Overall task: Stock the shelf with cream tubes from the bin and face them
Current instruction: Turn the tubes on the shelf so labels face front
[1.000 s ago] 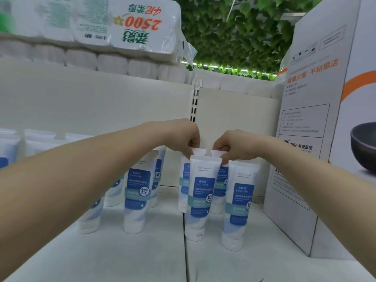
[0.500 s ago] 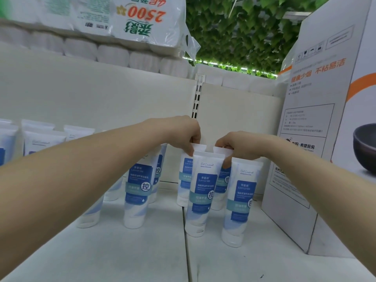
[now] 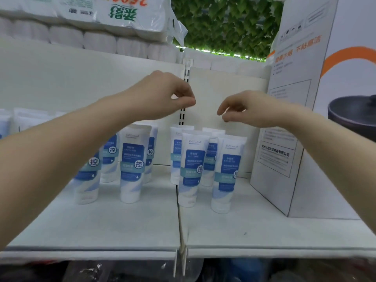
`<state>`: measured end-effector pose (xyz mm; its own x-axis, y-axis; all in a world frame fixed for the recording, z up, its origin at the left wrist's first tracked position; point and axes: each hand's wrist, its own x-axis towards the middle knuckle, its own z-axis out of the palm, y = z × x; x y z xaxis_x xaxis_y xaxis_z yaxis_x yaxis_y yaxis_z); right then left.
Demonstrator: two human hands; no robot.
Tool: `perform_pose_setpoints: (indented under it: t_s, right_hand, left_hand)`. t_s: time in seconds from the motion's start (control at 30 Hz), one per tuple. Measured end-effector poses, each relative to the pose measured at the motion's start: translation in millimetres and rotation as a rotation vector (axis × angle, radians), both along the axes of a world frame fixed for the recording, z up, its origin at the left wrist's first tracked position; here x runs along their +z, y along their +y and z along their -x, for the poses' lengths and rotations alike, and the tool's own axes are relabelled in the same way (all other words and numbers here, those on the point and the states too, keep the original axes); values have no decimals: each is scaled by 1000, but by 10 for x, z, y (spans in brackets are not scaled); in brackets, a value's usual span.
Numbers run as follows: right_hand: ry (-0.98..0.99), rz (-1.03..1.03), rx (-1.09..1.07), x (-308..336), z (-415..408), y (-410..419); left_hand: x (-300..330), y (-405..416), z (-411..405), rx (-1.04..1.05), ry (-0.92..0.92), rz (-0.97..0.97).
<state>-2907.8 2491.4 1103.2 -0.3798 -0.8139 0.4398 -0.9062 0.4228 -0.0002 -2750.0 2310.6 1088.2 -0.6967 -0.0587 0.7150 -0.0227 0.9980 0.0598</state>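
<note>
Hovering above the stock, your left hand and right hand hang over the tubes with fingers loosely curled; neither grip has hold of anything. The tubes stand cap-down on the shelf: four in a cluster right of the centre seam, more to the left, partly behind your left arm. They are white with blue label panels, and the right pair's round badges sit turned toward the right edge. A careless wrist dropping from here could clip a crimped top and, I judge, topple the close-packed tubes like dominoes. A large box stands just right of the cluster. The bin is not identifiable.
</note>
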Motion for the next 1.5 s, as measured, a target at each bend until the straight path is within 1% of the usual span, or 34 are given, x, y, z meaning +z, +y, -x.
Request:
perform_pose_setpoints:
  t_s: [0.1, 0.17, 0.27, 0.33, 0.53, 0.7, 0.97, 1.03, 1.1, 1.17, 1.2, 1.23, 1.33, 1.4, 1.47, 1.5]
  right_hand:
    - [-79, 32, 63, -65, -224, 212]
    - [-110, -21, 63, -146, -333, 312]
    - [-144, -124, 49, -323, -393, 351]
    - [-138, -129, 55, -425, -358, 331]
    - [-102, -51, 80, -525, -341, 267]
    - [-52, -46, 76, -546, -323, 213]
    - [-75, -20, 71, -572, -209, 123]
    - [-77, -9, 72, -592, -196, 124]
    - [-118, 25, 91, -639, -183, 147]
    - [-172, 106, 115, -715, -205, 188]
    - [-158, 161, 115, -758, -213, 201]
    - [-111, 219, 103, -801, -219, 211]
    - [114, 391, 58, -950, -281, 248]
    - [213, 545, 52, -1073, -370, 287]
    - [216, 690, 4, -1244, -492, 325]
    - [176, 726, -38, -1349, -553, 339]
  left_hand:
    - [-171, 181, -154, -17, -91, 24]
    - [-283, 258, -160, 5, -173, 55]
    - [-391, 311, -96, 34, -263, 48]
    - [-441, 334, -46, 64, -298, 30]
    - [-471, 334, -63, -8, -315, -150]
    - [-437, 341, -135, 15, -327, -153]
    - [-485, 358, -164, 82, -323, -151]
    - [-530, 356, -170, 77, -295, -169]
    - [-603, 357, -171, 57, -248, -191]
    - [-686, 357, -172, 46, -152, -166]
    - [-726, 369, -179, 47, -88, -140]
    - [-763, 388, -191, 51, -23, -110]
    - [-870, 478, -248, 76, 149, -3]
    - [-983, 540, -312, 80, 283, 23]
    - [-1170, 594, -409, 71, 412, -50]
    - [-1285, 621, -464, 70, 428, -117]
